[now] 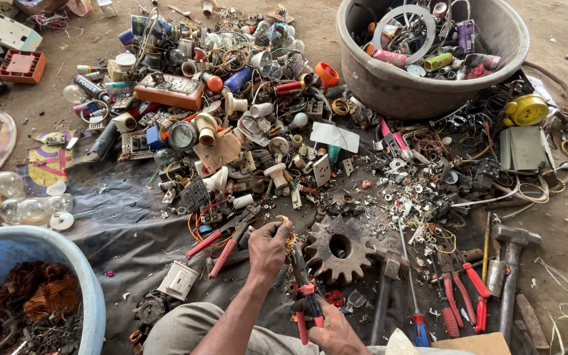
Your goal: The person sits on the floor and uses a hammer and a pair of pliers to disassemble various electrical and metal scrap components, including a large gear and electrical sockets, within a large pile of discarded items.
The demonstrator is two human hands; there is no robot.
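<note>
Right hand grips red-handled pliers | left hand pinches copper wire (at plier tips)

My left hand is raised ahead of me, fingers curled tight in a pinch, forearm bare and stretched forward. My right hand sits lower and nearer, fingers wrapped closed, knuckles up.

1. Two bare hands, left hand and right hand; no gloves, rings or watch visible on either.
2. Both forearms are bare; no sleeve reaches into view; the left forearm shows longest, the right only near the wrist.
3. Grey-khaki trousers cover the knee at the bottom edge; the cloth is plain and creased.
</note>
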